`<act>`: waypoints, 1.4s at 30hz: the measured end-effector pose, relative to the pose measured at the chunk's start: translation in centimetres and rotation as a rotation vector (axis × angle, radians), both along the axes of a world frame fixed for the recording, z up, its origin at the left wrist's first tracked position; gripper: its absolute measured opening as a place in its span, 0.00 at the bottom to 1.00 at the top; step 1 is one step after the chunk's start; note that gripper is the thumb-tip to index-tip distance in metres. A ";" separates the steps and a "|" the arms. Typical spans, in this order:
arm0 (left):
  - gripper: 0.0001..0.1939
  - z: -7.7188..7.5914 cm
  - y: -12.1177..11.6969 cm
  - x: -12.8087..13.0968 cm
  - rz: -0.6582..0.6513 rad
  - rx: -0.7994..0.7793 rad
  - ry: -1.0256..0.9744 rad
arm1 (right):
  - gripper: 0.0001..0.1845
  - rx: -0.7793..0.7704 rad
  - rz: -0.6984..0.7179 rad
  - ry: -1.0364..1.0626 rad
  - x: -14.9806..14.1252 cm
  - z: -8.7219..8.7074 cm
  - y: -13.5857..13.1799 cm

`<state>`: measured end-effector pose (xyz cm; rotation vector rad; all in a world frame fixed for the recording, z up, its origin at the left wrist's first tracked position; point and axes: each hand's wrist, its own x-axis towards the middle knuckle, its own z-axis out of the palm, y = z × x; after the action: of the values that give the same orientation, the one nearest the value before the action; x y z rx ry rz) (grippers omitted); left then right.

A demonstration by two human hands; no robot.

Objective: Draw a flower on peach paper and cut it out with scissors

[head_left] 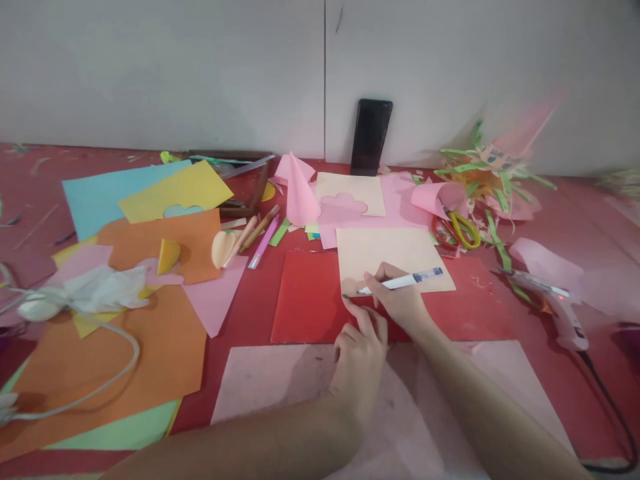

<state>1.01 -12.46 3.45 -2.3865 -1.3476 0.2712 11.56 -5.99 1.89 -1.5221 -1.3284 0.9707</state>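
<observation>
My right hand (397, 297) is closed around a white marker (407, 281), its tip resting on the near left corner of a cream paper sheet (395, 257). The cream sheet lies on a red sheet (310, 300). My left hand (357, 353) sits just in front of it, fingers curled, with the fingertips pressing down at the cream sheet's lower left edge. Both forearms reach in from the bottom of the view over a pale pink sheet (270, 383).
Orange, yellow, blue and pink papers (165, 247) cover the left side, with a white cable (100, 387). A pink cone (300, 193), pencils (257, 233), scissors (457, 230), a glue gun (560, 307) and a black phone (370, 137) leaning on the wall lie around.
</observation>
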 end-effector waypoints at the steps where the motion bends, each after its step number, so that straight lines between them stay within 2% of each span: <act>1: 0.15 0.0 0.0 0.0 0.000 0.002 0.013 | 0.19 0.001 0.003 0.000 0.0 0.0 0.0; 8: 0.15 0.1 0.0 -0.1 0.000 0.004 0.059 | 0.15 0.030 0.003 0.101 0.3 0.4 0.0; 12: 0.15 0.1 0.0 0.0 -0.011 0.010 0.048 | 0.17 0.069 0.053 -0.020 0.3 0.7 -0.1; 15: 0.15 0.1 0.0 0.0 -0.011 0.002 0.045 | 0.21 0.069 0.058 -0.030 0.3 0.7 0.0; 19: 0.15 0.1 0.0 0.0 -0.016 0.007 0.059 | 0.18 0.065 0.018 0.005 0.2 0.3 0.0; 23: 0.15 0.2 0.0 0.0 -0.013 0.006 0.045 | 0.20 0.043 0.037 -0.064 0.1 0.1 0.0; 29: 0.17 0.0 0.0 0.0 -0.004 -0.011 0.006 | 0.20 0.091 0.022 -0.181 -0.3 0.1 0.0; 37: 0.18 0.1 0.1 -0.1 0.022 -0.036 -0.074 | 0.19 0.107 -0.007 -0.228 -0.5 -0.1 0.0; 42: 0.18 0.3 0.2 0.0 -0.005 -0.013 0.007 | 0.19 0.127 -0.025 -0.268 -0.5 -0.1 0.1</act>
<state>0.99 -12.28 3.73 -2.3972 -1.3403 0.2879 11.06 -5.86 1.84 -1.6069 -1.5229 0.6690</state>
